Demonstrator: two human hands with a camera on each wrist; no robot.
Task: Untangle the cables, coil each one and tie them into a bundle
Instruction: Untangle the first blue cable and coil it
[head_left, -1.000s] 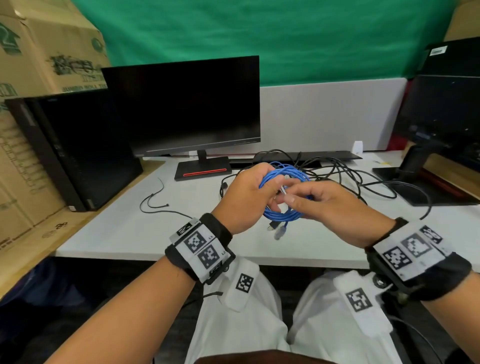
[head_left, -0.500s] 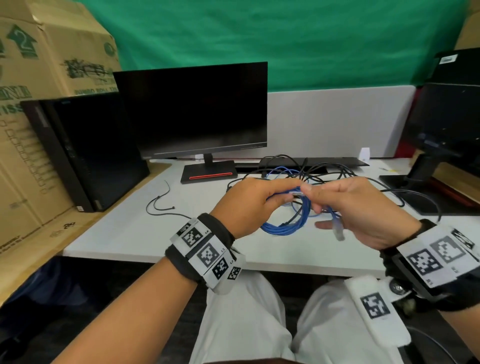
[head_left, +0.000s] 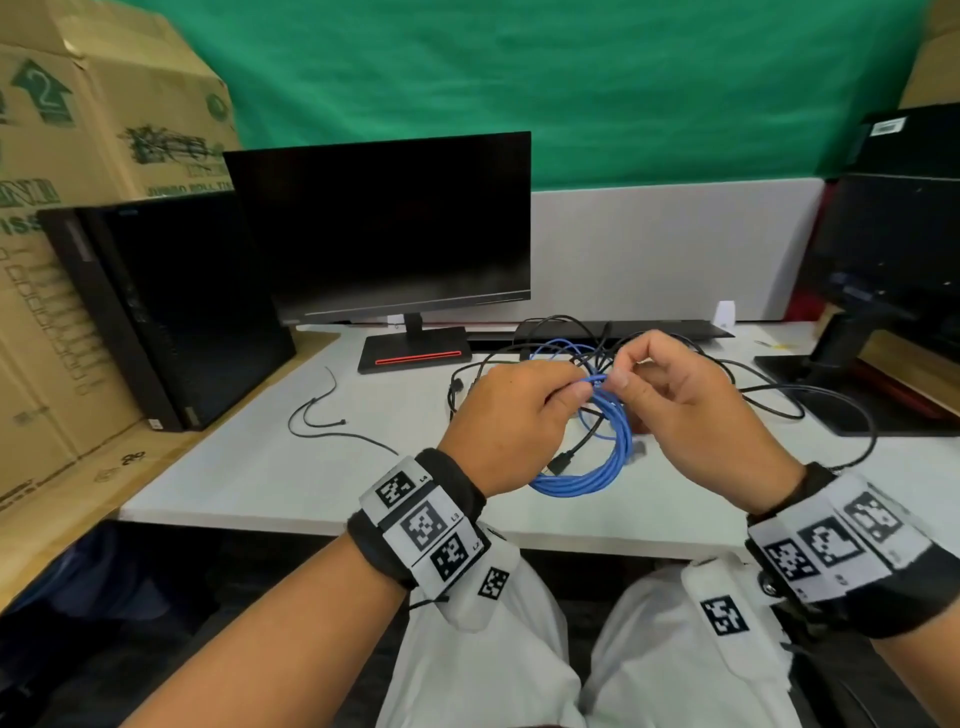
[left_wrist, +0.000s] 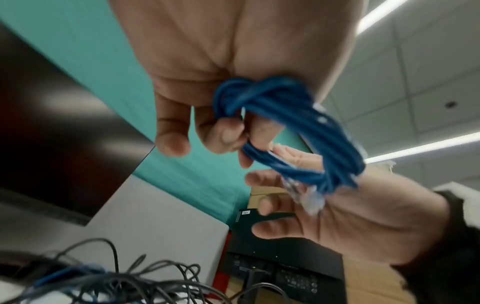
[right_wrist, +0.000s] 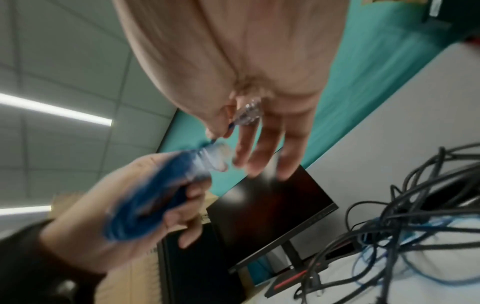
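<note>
Left hand (head_left: 511, 421): gripped the top of the blue cable coil (head_left: 597, 457).
Right hand (head_left: 691, 410): pinched that cable's end beside the left fingers.
Coil: hung above the surface (head_left: 249, 467), before the tangled black cables (head_left: 753, 395).

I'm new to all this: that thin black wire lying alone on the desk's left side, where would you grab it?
Probably pinch the thin black wire at its bend, coming from above: it lies flat on the desk, apart from the tangle.
</note>
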